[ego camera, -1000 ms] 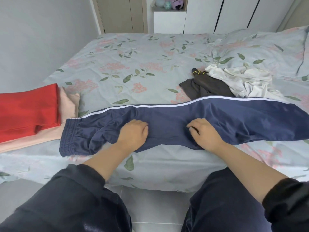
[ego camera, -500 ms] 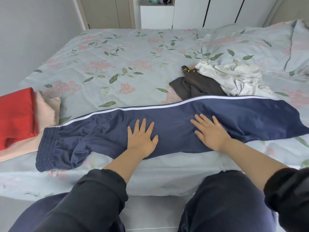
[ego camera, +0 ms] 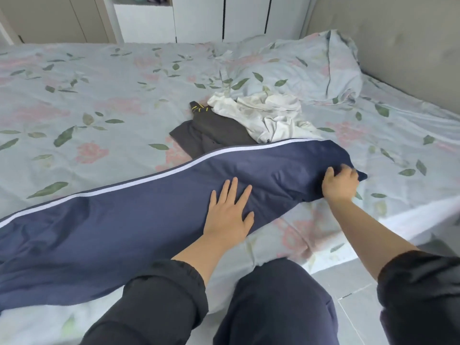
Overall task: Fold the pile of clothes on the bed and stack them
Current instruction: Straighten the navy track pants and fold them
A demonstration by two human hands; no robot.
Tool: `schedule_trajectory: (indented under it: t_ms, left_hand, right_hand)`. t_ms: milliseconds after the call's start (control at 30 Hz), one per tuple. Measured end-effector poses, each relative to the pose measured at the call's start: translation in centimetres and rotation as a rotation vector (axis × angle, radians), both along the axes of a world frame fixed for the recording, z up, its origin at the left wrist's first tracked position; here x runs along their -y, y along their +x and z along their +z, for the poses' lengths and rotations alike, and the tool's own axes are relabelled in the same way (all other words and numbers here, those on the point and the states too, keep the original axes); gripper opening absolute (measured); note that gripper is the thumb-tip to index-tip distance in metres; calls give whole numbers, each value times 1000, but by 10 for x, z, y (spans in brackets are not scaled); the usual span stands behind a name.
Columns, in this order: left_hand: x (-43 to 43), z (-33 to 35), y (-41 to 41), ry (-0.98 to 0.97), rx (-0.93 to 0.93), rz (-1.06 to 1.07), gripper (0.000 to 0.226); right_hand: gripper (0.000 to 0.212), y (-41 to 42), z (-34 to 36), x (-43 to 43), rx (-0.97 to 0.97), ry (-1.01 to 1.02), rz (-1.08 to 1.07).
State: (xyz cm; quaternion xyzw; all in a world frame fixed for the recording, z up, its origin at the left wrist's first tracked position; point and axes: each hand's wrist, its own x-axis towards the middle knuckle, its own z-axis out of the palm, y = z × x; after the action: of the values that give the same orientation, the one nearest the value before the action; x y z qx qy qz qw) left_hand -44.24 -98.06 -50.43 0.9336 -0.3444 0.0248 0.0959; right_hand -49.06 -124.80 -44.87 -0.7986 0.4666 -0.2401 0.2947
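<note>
Sliding outward since earlier, the right hand (ego camera: 339,181) grips the cuff end of the navy trousers (ego camera: 149,215), stretched across the bed (ego camera: 99,95). Just beyond them lie a white garment (ego camera: 261,115) and a dark garment (ego camera: 214,133). The left hand (ego camera: 227,217) presses the trousers, fingers spread flat.

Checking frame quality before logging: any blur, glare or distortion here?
Head view: right hand slightly motion-blurred at the trousers' end; left hand sharp; light soft and even, no glare; wide-angle lens bows the bed's near edge.
</note>
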Motion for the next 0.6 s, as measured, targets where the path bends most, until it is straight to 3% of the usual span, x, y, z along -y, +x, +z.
schedule_trajectory:
  t_ms: [67,133,200,267,367,533,600]
  left_hand:
    - [2,-1,4,-20,24,-21,67]
    - [4,-1,7,-21,37,-33,68]
    - [6,0,10,-26,37,-41,69]
    - [6,-1,12,-39,27,-47,69]
    - [5,-1,13,-48,13,-57,70]
    - [3,-2,14,-56,-2,-78,70]
    - [2,-3,14,-67,-3,-86,71]
  right_hand:
    - [52,-5,6,22,34,235,-300]
    - [50,-6,8,38,8,365,-403]
    - [44,-3,9,45,97,497,-330]
    - [43,-2,6,45,306,685,-235]
    - [35,7,6,46,496,942,-230]
    - [22,18,14,58,439,1083,-268]
    - [20,17,23,64,475,1031,-288]
